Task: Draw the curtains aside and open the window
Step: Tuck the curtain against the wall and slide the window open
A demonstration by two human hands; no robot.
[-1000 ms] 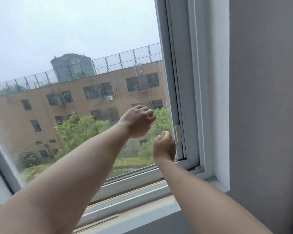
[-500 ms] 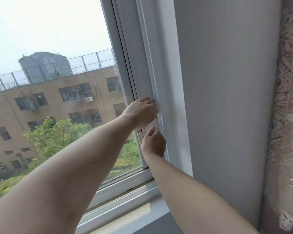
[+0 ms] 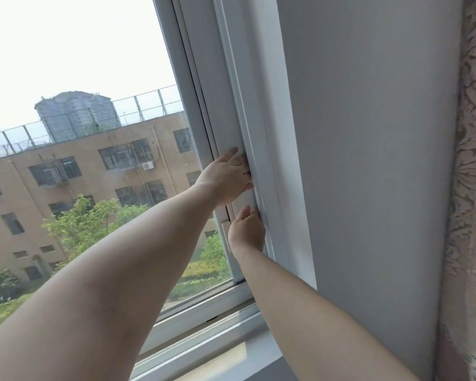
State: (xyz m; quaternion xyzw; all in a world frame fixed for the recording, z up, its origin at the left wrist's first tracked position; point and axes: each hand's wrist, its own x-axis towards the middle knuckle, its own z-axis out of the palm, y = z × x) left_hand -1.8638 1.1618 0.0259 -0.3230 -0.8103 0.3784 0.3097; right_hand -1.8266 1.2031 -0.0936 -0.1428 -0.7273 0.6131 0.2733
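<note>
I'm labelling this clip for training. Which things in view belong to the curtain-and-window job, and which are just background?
Part of the job:
left hand, on the sash edge
right hand, lower on it
window sash
curtain, at the far right

Background:
tan building
trees
grey wall
window sill

Curtain (image 3: 471, 188) right of window (image 3: 220, 111), wall (image 3: 368, 160) between.

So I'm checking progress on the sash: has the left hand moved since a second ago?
Yes. The left hand has gone right, from over the glass to the window frame, with the right hand just below it.
</note>
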